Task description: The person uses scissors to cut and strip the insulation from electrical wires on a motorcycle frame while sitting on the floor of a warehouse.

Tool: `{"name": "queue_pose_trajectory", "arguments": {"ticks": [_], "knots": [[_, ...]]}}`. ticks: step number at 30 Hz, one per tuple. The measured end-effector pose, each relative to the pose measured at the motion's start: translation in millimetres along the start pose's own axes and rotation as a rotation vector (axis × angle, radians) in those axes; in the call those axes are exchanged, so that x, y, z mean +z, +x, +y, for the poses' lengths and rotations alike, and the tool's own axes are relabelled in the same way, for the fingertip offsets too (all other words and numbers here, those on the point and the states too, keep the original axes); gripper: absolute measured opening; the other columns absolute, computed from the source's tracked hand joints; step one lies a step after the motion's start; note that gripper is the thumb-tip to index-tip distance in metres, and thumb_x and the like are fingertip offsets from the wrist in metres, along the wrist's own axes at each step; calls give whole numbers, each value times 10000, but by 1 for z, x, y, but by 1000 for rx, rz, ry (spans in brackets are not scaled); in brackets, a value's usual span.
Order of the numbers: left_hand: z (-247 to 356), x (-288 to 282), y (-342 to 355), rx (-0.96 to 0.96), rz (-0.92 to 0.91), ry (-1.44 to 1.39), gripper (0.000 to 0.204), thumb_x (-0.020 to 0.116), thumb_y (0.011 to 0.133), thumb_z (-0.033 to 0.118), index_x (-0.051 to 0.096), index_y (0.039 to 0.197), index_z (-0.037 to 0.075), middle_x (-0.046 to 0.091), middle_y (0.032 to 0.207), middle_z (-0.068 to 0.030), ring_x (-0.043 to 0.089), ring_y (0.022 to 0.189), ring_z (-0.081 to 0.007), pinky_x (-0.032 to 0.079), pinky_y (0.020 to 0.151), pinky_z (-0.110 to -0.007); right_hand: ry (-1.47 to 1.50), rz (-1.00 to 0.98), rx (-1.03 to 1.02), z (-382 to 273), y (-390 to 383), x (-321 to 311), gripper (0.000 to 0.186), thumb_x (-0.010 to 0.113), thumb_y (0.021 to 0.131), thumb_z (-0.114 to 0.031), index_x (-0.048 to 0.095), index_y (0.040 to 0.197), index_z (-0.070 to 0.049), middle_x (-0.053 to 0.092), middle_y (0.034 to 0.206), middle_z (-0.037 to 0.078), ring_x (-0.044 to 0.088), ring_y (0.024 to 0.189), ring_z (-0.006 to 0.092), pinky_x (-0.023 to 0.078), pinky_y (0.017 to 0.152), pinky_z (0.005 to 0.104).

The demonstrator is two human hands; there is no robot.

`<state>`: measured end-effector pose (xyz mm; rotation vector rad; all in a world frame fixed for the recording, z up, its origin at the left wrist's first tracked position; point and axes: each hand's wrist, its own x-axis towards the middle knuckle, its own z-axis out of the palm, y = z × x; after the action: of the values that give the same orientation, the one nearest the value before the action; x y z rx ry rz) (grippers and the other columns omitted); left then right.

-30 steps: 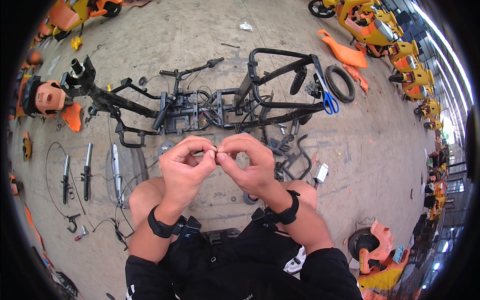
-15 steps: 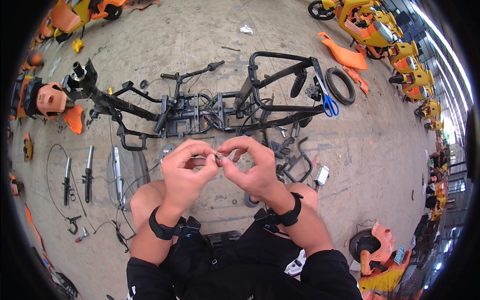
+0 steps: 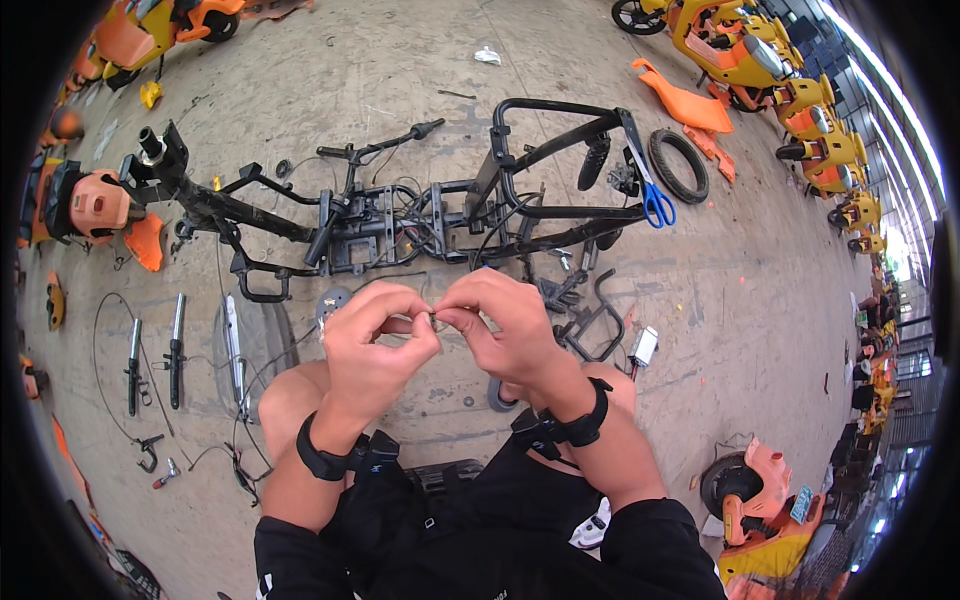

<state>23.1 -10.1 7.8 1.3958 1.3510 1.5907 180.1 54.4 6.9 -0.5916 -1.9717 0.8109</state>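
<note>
My left hand and my right hand meet fingertip to fingertip above my knees. Between their pinched thumbs and forefingers sits a tiny dark piece, mostly covered and too small to name. Just beyond the hands, a bare black scooter frame lies along the floor, with cables running through its middle. Blue-handled scissors rest on the frame's right end.
To the left lie two fork tubes, cables and a small red-tipped tool. Right of my hands are a bent black tube and a silver box. A tyre and orange panels lie farther right, near parked yellow scooters.
My right hand's fingers have closed from a looser curl into a tight pinch against the left fingertips. The left hand has hardly moved.
</note>
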Motion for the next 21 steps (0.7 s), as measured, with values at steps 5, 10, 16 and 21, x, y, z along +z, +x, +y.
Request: {"name": "queue_pose_trajectory", "arguments": {"ticks": [5,10,16,21], "knots": [[-1,-2,0,-125,-6,-127,116,633,746,-113,649,854,-74,635,896,-88,649,732,-116,592,602,-223,-21,57,-35,0,-1,5,140,687,755,49,609,846,-21,630,780,100,617,695,276,486,577,343],[1,-2,1,-267,-26,-258,76,599,792,-100,644,850,-81,626,892,-92,655,732,-134,610,584,-251,-21,66,-21,-2,-3,6,147,676,760,60,594,858,-14,620,782,108,604,685,286,483,580,340],[-7,-6,5,-407,-63,-477,85,541,841,-64,618,860,-92,609,853,-122,663,694,-192,605,489,-305,137,148,181,-3,-9,11,81,625,835,55,583,869,-5,594,821,99,575,656,217,471,584,301],[-11,-6,5,-377,-104,-433,80,559,842,-48,606,901,-75,597,866,-112,662,710,-187,598,498,-296,296,102,336,-1,-15,11,4,587,908,3,588,904,4,582,868,80,565,694,148,473,618,259]]}}
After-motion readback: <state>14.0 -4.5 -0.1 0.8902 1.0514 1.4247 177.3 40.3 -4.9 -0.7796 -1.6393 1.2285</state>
